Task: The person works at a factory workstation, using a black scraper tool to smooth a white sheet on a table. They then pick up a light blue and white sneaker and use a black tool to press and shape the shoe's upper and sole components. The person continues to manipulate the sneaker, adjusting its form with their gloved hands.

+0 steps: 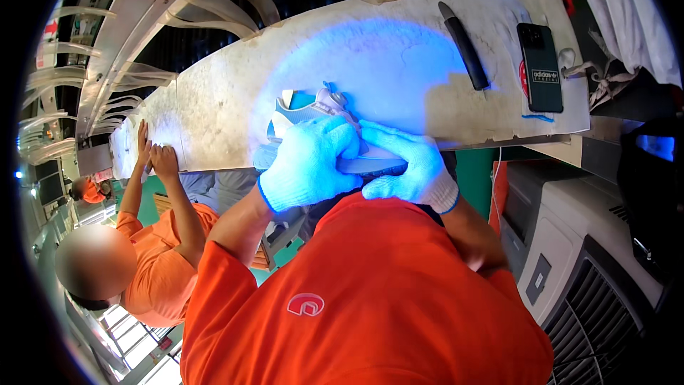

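A light-coloured sneaker (330,102) lies on its side at the near edge of the worktable, lit by a bright blue patch of light. My left hand (310,160), in a white knit glove, is closed over the shoe's near left part with its fingers curled. My right hand (411,162), gloved the same way, grips the shoe's right end, fingers stretched over the top and thumb below. Part of the sole shows between the two hands. The gloves hide much of the upper.
On the worktable (228,100), a black-handled knife (464,46) and a dark phone (540,71) lie to the right. At left, a co-worker in orange (171,257) has both hands on the table. Clear curved tubes (221,14) line the far left. A grey-white machine (591,235) stands at right.
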A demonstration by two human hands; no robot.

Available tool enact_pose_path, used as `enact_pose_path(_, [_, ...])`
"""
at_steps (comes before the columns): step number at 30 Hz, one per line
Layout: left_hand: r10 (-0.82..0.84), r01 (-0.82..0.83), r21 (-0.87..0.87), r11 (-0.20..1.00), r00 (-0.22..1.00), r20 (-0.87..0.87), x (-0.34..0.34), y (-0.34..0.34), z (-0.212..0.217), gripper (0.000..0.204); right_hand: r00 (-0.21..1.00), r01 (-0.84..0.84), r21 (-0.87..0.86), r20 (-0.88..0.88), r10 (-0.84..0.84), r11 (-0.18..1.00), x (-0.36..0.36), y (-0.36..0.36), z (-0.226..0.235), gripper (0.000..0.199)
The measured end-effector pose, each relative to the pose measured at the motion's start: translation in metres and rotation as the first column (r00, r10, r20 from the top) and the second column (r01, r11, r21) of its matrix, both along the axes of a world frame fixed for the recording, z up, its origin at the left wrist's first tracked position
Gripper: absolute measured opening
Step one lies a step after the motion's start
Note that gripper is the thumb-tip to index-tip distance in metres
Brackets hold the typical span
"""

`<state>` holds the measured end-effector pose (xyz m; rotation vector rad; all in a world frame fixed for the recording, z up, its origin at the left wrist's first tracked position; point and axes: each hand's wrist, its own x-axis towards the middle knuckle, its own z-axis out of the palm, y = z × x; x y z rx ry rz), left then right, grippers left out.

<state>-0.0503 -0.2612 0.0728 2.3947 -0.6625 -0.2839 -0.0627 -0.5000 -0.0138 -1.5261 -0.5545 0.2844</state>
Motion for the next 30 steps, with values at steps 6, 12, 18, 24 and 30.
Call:
enact_pose_path(6, [0.017, -0.006, 0.072, 0.997, 0.989, -0.149, 0.007, 0.003, 0.003, 0.043, 0.997, 0.069, -0.071, -0.023, -0.071, 0.995, 0.003, 0.014, 0.014, 0.076])
enact_pose_path(12, [0.064, -0.068, -0.114, 0.991, 0.997, -0.038, 0.004, 0.004, -0.008, 0.050, 0.992, 0.123, -0.053, 0.041, -0.121, 0.991, -0.001, 0.018, 0.006, 0.064])
enact_pose_path(18, [0.113, -0.119, -0.035, 0.992, 0.983, -0.148, 0.006, 0.009, -0.006, 0.058, 0.991, 0.120, -0.060, -0.056, -0.123, 0.991, 0.004, 0.027, 0.018, 0.062])
enact_pose_path(24, [0.079, -0.080, -0.037, 0.996, 0.996, -0.033, 0.005, 0.011, -0.005, 0.053, 0.973, 0.214, -0.106, 0.115, -0.202, 0.971, 0.003, 0.035, 0.022, 0.062])
enact_pose_path(30, [-0.001, 0.001, -0.005, 1.000, 1.000, 0.014, -0.001, 0.015, 0.000, 0.056, 0.993, 0.113, -0.126, 0.033, -0.110, 0.986, 0.005, 0.030, 0.023, 0.057])
